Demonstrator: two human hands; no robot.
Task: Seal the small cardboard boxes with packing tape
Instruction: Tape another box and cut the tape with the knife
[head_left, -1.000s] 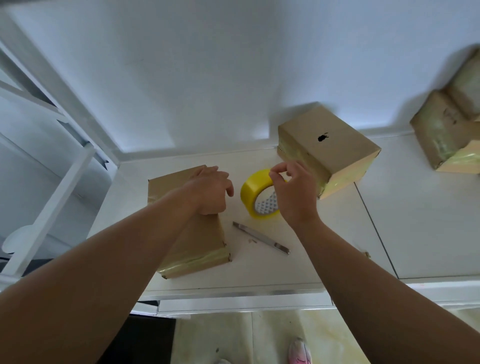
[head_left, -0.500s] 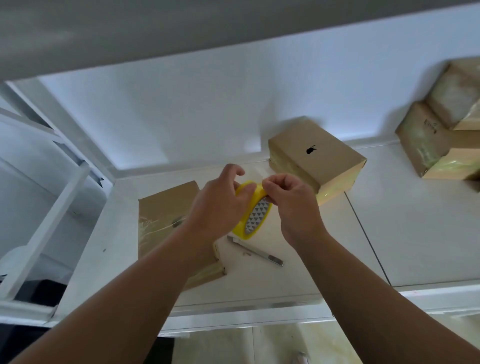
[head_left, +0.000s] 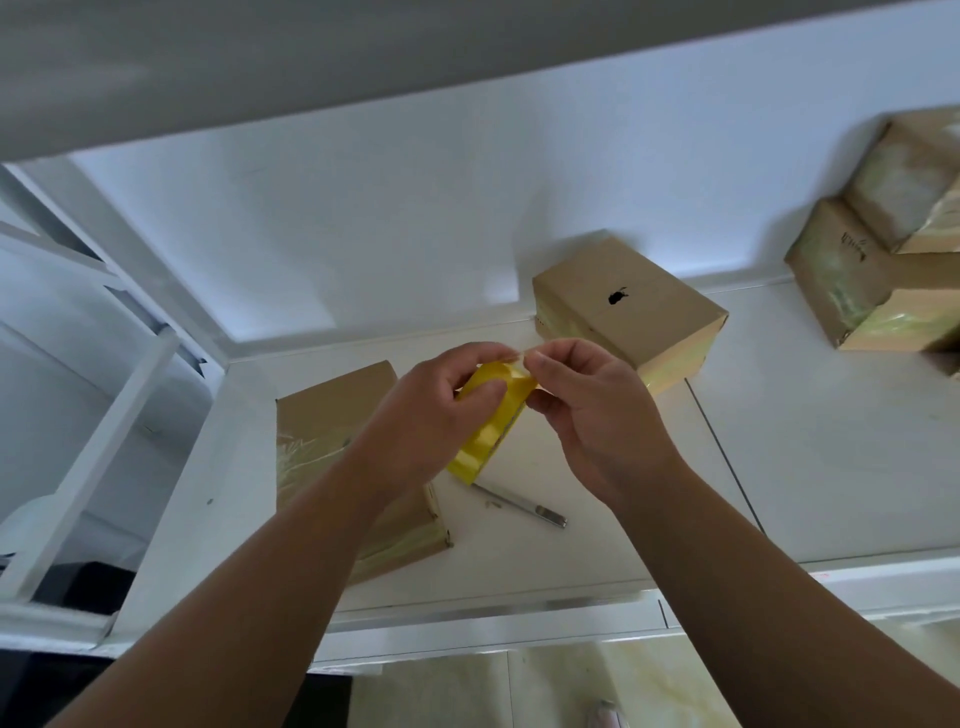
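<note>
Count: four cardboard boxes, one tape roll, one cutter, two hands.

Tape roll: yellow, glossy and ring-shaped. It is held clear of the white tabletop at frame centre, seen nearly edge-on. The left hand grips it with fingers curled round the band. The right hand pinches at the roll's upper rim between thumb and forefinger, the other fingers curled. Cannot tell whether the loose end is lifted.

Flat box: brown, low and rectangular, at 8 o'clock from the roll and partly under the left forearm. Wrinkled yellowish tape crosses its top and near edge.

Marked box: a taller block with a black mark on top, at 2 o'clock and close to the wall. Shiny tape covers its near end.

Stacked pair: further out at 2 o'clock, by the right frame edge. The upper box rests on the lower box, and both have glossy tape over their faces.

All four boxes are closed; contents not visible.

Cutter: slim, grey and metallic. It lies flat on the tabletop at 5 o'clock from the roll, near the flat box's corner.
</note>
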